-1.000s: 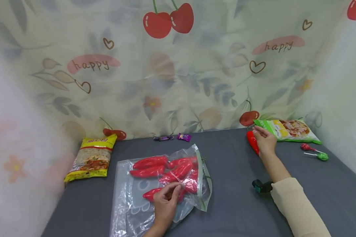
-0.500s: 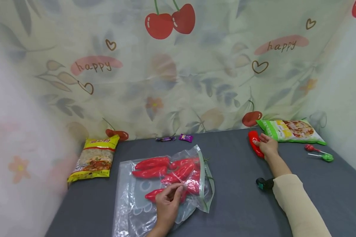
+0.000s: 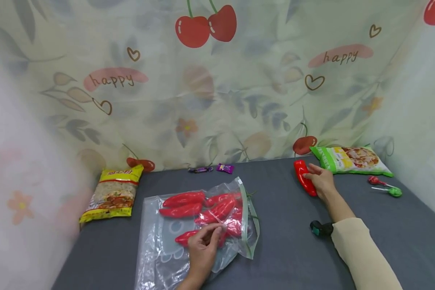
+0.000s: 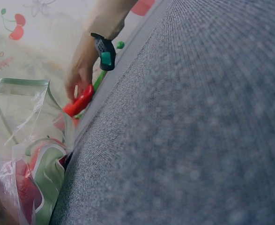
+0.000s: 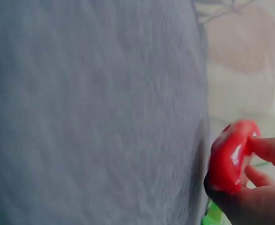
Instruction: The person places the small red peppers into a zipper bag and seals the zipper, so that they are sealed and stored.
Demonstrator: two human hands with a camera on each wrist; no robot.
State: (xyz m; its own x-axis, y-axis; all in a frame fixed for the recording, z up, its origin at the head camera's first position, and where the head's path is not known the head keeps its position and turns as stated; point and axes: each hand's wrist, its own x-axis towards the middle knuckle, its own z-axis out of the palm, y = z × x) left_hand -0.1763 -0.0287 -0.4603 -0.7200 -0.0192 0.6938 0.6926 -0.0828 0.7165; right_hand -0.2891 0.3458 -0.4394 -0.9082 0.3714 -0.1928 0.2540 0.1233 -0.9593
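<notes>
A clear zip bag [image 3: 159, 245] holding several red peppers [image 3: 183, 198] lies on the grey table, its pale green mouth facing right. My left hand [image 3: 203, 247] pinches the bag's upper film with thumb and fingers, over the lower peppers. At the table's back right, my right hand [image 3: 322, 182] holds another red pepper [image 3: 305, 179] between thumb and fingers. The right wrist view shows this glossy red pepper [image 5: 231, 157] held at its side, apparently just off the cloth. In the left wrist view, the bag [image 4: 22, 82] stands partly open at its mouth.
A yellow food packet [image 3: 112, 193] stands at the back left. Two purple-wrapped candies [image 3: 224, 168] lie along the back edge. Beyond my right hand are a green-and-white packet [image 3: 353, 160] and two lollipops [image 3: 395, 191]. Patterned cloth walls [image 3: 246, 80] surround the table.
My right hand has come down from the far end of the single pepper to its side and now grips it; the pepper has shifted slightly left. The left hand and bag have stayed put.
</notes>
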